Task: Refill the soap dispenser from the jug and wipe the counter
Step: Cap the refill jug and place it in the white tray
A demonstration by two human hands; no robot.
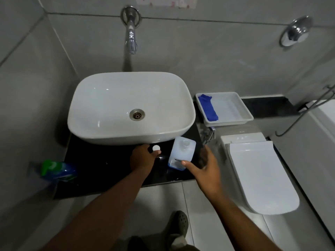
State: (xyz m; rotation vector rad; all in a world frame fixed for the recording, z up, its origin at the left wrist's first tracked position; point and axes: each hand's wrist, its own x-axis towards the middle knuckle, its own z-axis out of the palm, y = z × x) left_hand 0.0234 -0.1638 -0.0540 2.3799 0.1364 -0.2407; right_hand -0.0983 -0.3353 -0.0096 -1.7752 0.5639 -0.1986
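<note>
The left hand [143, 157] pinches a small white cap [156, 148] in its fingers on the black counter [101, 167]. The right hand [204, 163] touches the soap bottle [181, 154], fingers loose. A big white sink [130, 107] sits just behind.

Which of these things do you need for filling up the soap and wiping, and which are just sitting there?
For the job: soap dispenser, small white cap, green and blue refill pack, blue cloth, black counter, left hand, right hand.

Just there: basin, tap, white tray, toilet.
</note>
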